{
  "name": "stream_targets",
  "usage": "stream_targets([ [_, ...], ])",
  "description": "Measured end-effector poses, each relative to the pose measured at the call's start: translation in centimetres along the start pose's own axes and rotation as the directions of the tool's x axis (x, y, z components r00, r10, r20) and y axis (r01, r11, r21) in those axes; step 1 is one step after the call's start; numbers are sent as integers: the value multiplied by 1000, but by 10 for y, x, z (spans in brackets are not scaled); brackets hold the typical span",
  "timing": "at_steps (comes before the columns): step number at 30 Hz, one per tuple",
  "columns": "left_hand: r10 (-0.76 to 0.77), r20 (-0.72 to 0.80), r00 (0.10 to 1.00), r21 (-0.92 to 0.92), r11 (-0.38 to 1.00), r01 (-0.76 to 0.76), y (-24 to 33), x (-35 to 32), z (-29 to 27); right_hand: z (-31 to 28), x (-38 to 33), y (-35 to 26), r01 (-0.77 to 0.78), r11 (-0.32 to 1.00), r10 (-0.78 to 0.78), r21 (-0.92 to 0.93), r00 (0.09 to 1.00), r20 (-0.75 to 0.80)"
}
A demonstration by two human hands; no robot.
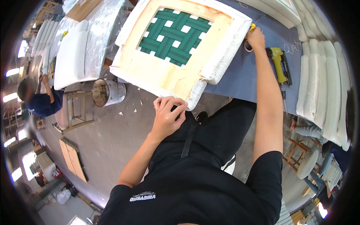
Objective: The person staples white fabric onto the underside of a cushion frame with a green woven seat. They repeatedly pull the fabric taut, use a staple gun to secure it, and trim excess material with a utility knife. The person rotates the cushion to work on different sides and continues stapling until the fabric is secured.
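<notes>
A seat cushion [221, 41] in white fabric lies underside up on the blue-grey table, its wooden frame crossed by green woven webbing [176, 35]. At its near corner my left hand [170, 114] is closed, thumb and fingers pinching the fabric edge. Loose threads hang by the notch close to that corner. My right hand [256, 38] is on the table past the cushion's right side, closed around a small yellow-handled tool [252, 27]; the fingers hide most of it. A yellow and black staple gun [278, 65] rests right of my forearm.
White padded pieces [324, 86] stand stacked at the right. On the left are a plastic-wrapped table [99, 37], a dirty bucket [108, 92], a wooden stool frame [77, 112] and a seated person [41, 97]. A wooden panel [73, 159] lies on the floor. Other people are at far right.
</notes>
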State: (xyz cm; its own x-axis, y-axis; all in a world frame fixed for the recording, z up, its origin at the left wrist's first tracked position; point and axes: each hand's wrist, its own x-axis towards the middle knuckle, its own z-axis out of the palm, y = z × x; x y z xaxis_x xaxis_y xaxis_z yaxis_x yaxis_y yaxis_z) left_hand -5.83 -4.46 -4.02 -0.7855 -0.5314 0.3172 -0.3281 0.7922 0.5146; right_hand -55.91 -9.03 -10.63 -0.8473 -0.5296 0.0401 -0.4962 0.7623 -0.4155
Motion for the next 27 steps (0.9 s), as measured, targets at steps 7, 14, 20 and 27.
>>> stream_targets([
  [7,-59,-101,993,-79,996,52,-12,-13,6,-42,-23,66,-375,78,-4,924,927,376],
  [14,-171,-307,936,81,975,205,-65,12,-11,-84,-232,77,-436,-254,-409,863,857,313],
  [20,-170,-317,933,175,956,233,-83,37,16,-97,-325,9,-368,-32,-252,929,903,348],
  [27,-159,-387,908,165,957,238,-86,35,22,-117,-361,-87,729,208,-506,653,651,-566],
])
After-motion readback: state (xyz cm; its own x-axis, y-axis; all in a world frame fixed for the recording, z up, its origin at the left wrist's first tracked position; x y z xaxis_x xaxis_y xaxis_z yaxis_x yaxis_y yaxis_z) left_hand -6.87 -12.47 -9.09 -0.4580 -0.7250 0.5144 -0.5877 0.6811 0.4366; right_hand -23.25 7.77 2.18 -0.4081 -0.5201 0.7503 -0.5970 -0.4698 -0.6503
